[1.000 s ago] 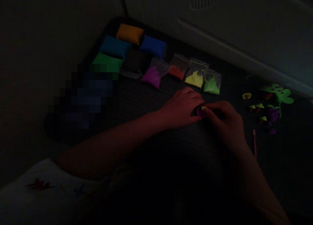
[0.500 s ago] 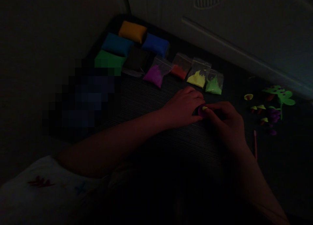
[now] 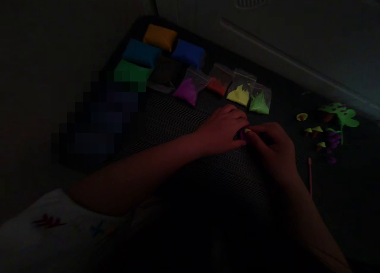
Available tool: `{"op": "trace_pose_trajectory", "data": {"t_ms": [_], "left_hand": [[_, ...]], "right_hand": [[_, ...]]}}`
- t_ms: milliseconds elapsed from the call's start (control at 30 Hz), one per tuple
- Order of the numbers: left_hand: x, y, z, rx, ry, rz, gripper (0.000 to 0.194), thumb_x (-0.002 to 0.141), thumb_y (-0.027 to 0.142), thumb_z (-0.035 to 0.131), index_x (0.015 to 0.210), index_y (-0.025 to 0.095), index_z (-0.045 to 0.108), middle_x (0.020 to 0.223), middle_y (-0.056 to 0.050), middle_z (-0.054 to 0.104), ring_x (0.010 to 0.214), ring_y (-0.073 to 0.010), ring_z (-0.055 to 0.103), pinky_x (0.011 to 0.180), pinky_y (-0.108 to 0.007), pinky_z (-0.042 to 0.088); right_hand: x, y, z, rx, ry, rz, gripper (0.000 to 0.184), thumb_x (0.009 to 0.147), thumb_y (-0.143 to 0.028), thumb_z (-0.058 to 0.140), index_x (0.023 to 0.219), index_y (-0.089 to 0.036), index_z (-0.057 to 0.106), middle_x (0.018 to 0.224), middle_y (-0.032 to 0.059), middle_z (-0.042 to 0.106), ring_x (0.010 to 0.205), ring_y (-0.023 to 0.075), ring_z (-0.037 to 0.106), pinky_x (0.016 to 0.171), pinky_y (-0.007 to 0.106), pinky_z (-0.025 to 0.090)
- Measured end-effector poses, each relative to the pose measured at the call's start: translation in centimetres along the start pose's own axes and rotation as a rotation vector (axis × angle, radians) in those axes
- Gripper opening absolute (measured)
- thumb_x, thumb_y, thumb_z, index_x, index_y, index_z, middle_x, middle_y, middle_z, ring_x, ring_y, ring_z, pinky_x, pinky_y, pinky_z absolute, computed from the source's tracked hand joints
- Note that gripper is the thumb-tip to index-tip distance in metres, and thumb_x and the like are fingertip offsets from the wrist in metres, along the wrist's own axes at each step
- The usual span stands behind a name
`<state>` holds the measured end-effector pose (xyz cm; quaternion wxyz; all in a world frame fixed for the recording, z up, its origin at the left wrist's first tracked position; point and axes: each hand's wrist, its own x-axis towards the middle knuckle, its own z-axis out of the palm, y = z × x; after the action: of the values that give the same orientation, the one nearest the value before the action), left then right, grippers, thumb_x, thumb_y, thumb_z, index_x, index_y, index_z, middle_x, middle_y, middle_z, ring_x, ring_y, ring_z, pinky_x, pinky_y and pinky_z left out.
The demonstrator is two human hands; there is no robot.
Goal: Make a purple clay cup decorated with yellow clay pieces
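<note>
In the dim head view, my left hand [image 3: 226,128] reaches in over the dark table, its thumb and fingers closed around the edge of a small round purple clay piece [image 3: 243,135]. Opposite it, my right hand [image 3: 274,148] pinches a tiny bit of yellow clay [image 3: 247,130] against that purple piece with thumb and forefinger. The fingertips of both hands nearly meet there and partly cover the clay.
Zip bags of purple clay [image 3: 187,93], red clay [image 3: 217,86], yellow clay [image 3: 238,95] and green clay [image 3: 260,103] lie beyond my hands. Wrapped blocks, one orange [image 3: 160,37], sit at far left. Small clay mushrooms [image 3: 317,130] and a pink stick tool [image 3: 310,176] lie right.
Both hands stay almost in place, with the right fingertips shifting very slightly at the yellow bit. The purple piece looks slightly more covered.
</note>
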<state>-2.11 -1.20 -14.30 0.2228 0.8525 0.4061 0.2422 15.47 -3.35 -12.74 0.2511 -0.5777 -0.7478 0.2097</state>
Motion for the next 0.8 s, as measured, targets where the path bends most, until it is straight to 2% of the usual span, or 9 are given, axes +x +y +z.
{"op": "trace_pose_trajectory", "data": {"t_ms": [133, 267, 433, 533, 633, 800], "left_hand": [[0.0, 0.0, -0.1, -0.004, -0.004, 0.005, 0.035, 0.078, 0.038, 0.057, 0.105, 0.015, 0.06, 0.11, -0.005, 0.058, 0.107, -0.023, 0.043, 0.091, -0.035, 0.035], [0.1, 0.0, -0.2, -0.014, -0.012, -0.002, 0.035, 0.078, 0.037, 0.056, 0.105, 0.014, 0.06, 0.109, -0.006, 0.058, 0.106, -0.0224, 0.044, 0.092, -0.035, 0.034], [0.1, 0.1, -0.6, -0.117, -0.006, -0.019, 0.037, 0.075, 0.034, 0.061, 0.108, 0.016, 0.059, 0.108, -0.005, 0.061, 0.104, -0.0209, 0.047, 0.094, -0.036, 0.035], [0.2, 0.1, -1.1, -0.223, -0.019, -0.093, 0.042, 0.073, 0.032, 0.064, 0.111, 0.017, 0.057, 0.108, -0.004, 0.062, 0.104, -0.0207, 0.05, 0.093, -0.037, 0.037], [0.3, 0.1, -1.8, -0.461, -0.036, -0.174, 0.044, 0.072, 0.03, 0.066, 0.113, 0.017, 0.056, 0.111, -0.004, 0.062, 0.102, -0.0178, 0.054, 0.091, -0.035, 0.04], [0.4, 0.3, -2.2, -1.041, -0.127, -0.277, 0.045, 0.072, 0.02, 0.064, 0.115, 0.016, 0.051, 0.113, -0.007, 0.062, 0.1, -0.0165, 0.06, 0.088, -0.034, 0.045]], "right_hand": [[0.0, -0.1, 0.1, 0.0, -0.003, -0.012, 0.013, 0.078, -0.034, 0.059, 0.088, -0.026, 0.065, 0.085, 0.0009, 0.06, 0.079, 0.0173, 0.055, 0.072, 0.035, 0.042], [-0.1, -0.2, -0.4, 0.023, 0.004, -0.004, 0.02, 0.079, -0.035, 0.059, 0.097, -0.028, 0.064, 0.087, 0.0013, 0.06, 0.078, 0.0169, 0.055, 0.069, 0.034, 0.043], [-0.6, 0.7, -1.8, 0.117, 0.154, 0.095, 0.023, 0.082, -0.037, 0.053, 0.101, -0.029, 0.062, 0.09, 0.0027, 0.059, 0.08, 0.0184, 0.055, 0.069, 0.035, 0.044], [-0.8, 1.5, -2.2, 0.174, 0.222, 0.183, 0.022, 0.082, -0.038, 0.052, 0.1, -0.03, 0.063, 0.085, 0.0019, 0.059, 0.078, 0.0179, 0.055, 0.066, 0.033, 0.044], [-0.9, 1.5, -2.3, 0.319, 0.206, 0.266, 0.024, 0.083, -0.038, 0.05, 0.104, -0.031, 0.061, 0.082, 0.0011, 0.059, 0.075, 0.0164, 0.056, 0.063, 0.031, 0.045], [-1.3, 0.1, -2.4, 0.601, 0.034, 0.24, 0.041, 0.078, -0.034, 0.06, 0.117, -0.034, 0.051, 0.115, 0.0024, 0.057, 0.092, 0.0167, 0.06, 0.079, 0.034, 0.05]]}}
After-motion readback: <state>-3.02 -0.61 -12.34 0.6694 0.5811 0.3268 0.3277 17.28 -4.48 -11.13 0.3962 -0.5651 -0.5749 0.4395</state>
